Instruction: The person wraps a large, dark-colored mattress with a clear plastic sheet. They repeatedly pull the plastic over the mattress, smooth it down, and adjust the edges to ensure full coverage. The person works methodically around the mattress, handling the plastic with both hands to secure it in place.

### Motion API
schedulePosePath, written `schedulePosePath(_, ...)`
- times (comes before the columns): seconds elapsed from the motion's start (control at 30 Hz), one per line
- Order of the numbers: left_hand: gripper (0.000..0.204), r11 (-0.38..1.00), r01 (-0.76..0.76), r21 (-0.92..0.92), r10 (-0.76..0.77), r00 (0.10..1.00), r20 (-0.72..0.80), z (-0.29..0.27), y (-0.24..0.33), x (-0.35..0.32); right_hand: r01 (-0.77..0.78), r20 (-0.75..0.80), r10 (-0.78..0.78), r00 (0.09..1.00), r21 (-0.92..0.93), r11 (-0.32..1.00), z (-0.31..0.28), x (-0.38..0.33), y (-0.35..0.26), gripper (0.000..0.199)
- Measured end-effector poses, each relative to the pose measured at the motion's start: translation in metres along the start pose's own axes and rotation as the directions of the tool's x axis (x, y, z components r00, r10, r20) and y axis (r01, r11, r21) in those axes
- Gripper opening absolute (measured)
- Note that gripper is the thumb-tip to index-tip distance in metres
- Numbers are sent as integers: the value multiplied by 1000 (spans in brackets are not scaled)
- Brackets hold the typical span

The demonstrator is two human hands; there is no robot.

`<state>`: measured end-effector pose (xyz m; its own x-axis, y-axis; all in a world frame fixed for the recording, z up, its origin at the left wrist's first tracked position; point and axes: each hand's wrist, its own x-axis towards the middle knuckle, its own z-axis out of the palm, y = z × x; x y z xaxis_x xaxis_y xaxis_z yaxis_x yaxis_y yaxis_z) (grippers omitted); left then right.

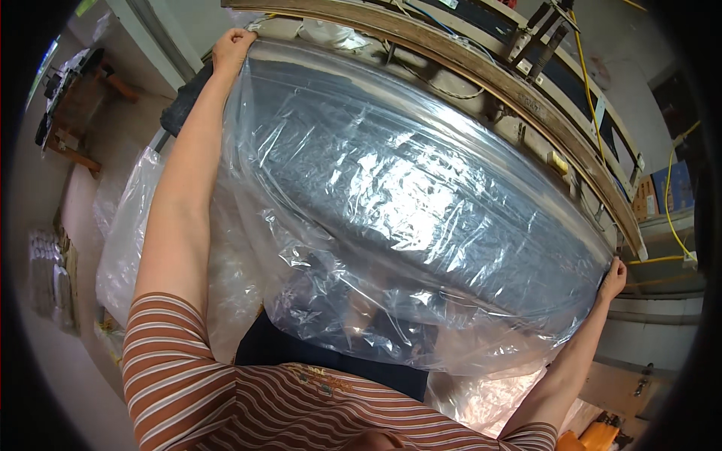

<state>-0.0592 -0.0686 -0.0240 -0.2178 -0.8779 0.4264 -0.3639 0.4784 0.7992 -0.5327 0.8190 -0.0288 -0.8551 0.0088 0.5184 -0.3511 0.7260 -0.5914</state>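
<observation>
A wide sheet of clear plastic film (406, 195) is stretched between my hands, glossy and wrinkled, over a dark surface. Its near part hangs down in loose folds against my body. At the far left, my left hand (233, 49) is closed on the film's corner, arm fully extended. My right hand (615, 278) grips the film's edge at the right end, with its fingers partly hidden. Just beyond the film's far edge runs a long wooden bar (481, 75), which appears curved in this view.
A metal bracket assembly (538, 45) stands on the machine's far side, with a yellow hose (587, 83) hanging beside it. More clear plastic (128, 233) hangs at the left. Stacked packs (53, 278) lie farther left. An orange object (594, 434) sits at the lower right.
</observation>
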Motion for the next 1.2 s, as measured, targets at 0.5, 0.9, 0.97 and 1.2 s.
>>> schedulePosePath(0.5,31,991,134,-29,-136,934,-330,-34,-16,4,-60,-176,27,984,-184,981,3,2,-4,55)
schedulePosePath(0.9,46,854,466,-232,-303,808,506,-147,-47,27,275,145,-233,962,-527,805,-71,-126,-120,31)
schedulePosePath(0.97,51,918,379,-118,-295,850,436,-189,-96,56,422,231,-354,906,-436,795,-69,-144,-114,36)
schedulePosePath(1.2,36,814,-579,40,405,617,675,18,100,-96,268,303,-134,944,-462,845,-91,-186,-102,53)
